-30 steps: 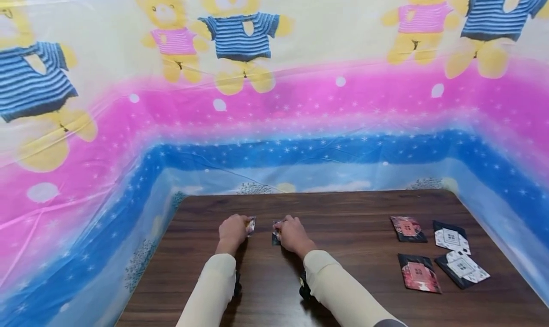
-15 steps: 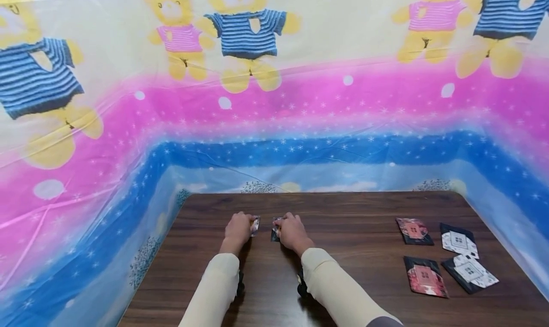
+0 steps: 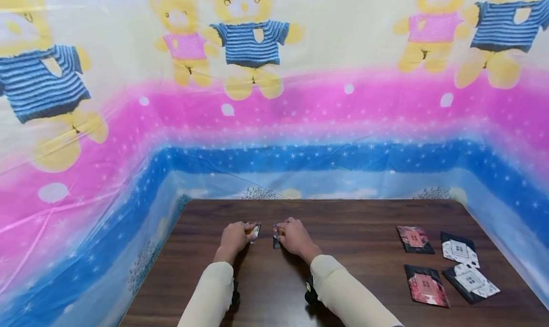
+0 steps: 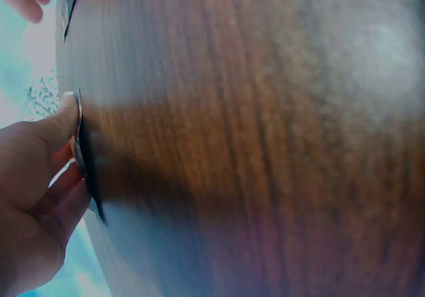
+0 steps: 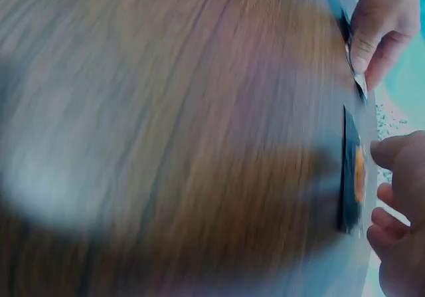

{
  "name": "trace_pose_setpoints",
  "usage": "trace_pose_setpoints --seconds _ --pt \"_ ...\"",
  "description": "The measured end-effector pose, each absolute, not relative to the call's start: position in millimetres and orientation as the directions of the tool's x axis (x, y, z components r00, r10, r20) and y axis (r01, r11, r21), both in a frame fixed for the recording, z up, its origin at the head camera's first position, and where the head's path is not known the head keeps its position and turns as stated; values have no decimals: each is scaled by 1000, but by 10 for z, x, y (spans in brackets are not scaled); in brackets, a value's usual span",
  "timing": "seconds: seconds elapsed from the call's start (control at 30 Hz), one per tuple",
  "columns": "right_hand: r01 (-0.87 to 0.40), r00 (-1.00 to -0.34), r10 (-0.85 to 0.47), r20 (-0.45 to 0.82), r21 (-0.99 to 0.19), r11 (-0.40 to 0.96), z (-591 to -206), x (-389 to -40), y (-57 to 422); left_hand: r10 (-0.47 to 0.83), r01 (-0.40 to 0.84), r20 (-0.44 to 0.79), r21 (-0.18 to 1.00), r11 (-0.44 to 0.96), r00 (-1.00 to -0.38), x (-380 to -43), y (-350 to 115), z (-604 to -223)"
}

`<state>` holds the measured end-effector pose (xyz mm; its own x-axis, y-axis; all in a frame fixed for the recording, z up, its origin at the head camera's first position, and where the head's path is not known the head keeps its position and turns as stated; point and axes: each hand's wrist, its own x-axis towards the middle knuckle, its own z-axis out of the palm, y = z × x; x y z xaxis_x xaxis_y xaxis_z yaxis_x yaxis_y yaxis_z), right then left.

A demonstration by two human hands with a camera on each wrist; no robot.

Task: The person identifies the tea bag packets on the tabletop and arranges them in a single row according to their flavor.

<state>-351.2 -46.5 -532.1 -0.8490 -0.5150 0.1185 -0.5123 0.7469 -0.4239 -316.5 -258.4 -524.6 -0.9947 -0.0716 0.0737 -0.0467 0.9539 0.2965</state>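
My left hand [image 3: 235, 236] is at the far middle of the table and pinches a small flat packet [image 3: 256, 232], white-patterned with a dark edge. In the left wrist view the thumb lies on that packet's near side, fingers spread along it. Just to the right, a second packet [image 3: 276, 242], dark with an orange patch, lies on the wood. My right hand [image 3: 295, 236] hovers right over it, and in the right wrist view a small gap shows between the loosely bent fingers [image 5: 388, 227] and the packet. The hand covers part of it in the head view.
On the right of the brown wooden table [image 3: 343, 270] lie two red-and-black packets, one farther back [image 3: 415, 240] and a nearer red packet [image 3: 427, 286]. Beside them are two white-and-black packets, a rear white packet [image 3: 459, 249] and a front white packet [image 3: 472, 281]. A bear-printed cloth [image 3: 317, 127] hangs behind.
The head view has shifted slightly. My right fingers show more of the orange patch on their packet than before. The left hand keeps its packet in nearly the same spot.
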Motion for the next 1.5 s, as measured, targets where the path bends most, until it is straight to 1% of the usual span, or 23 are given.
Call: trace_pose_setpoints --seconds 0.17,0.27,0.53,0.63,0.9,1.23,1.4,1.5 --pt "-538 -837 -517 178 -433 723 -5345 -3557 -206 -64 -41 64 307 951 -996 -3156 -2574 -5271" --pt "-521 -848 -501 172 -444 730 -5314 -3618 23 -56 -37 51 319 947 -997 -3171 -2580 -5248" --pt "-448 -893 -416 170 -400 799 -5167 -3801 741 -31 -22 21 343 939 -999 -3225 -2623 -5163" --pt "-443 -896 -407 174 -398 804 -5128 -3850 980 -36 -29 16 341 939 -999 -3245 -2649 -5145" --pt "-452 -889 -444 114 -380 807 -5142 -3859 1635 -49 -43 7 339 940 -999 -3265 -2617 -5172" --pt "-371 -926 -371 74 -372 851 -5152 -3841 2357 -44 -37 11 347 937 -999 -3253 -2573 -5185" --pt "-320 -945 -323 51 -347 882 -5156 -3837 2628 -53 -45 12 343 938 -999 -3254 -2544 -5177" --pt "-290 -953 -302 23 -357 888 -5150 -3844 2751 -60 -53 12 335 941 -998 -3274 -2538 -5162"
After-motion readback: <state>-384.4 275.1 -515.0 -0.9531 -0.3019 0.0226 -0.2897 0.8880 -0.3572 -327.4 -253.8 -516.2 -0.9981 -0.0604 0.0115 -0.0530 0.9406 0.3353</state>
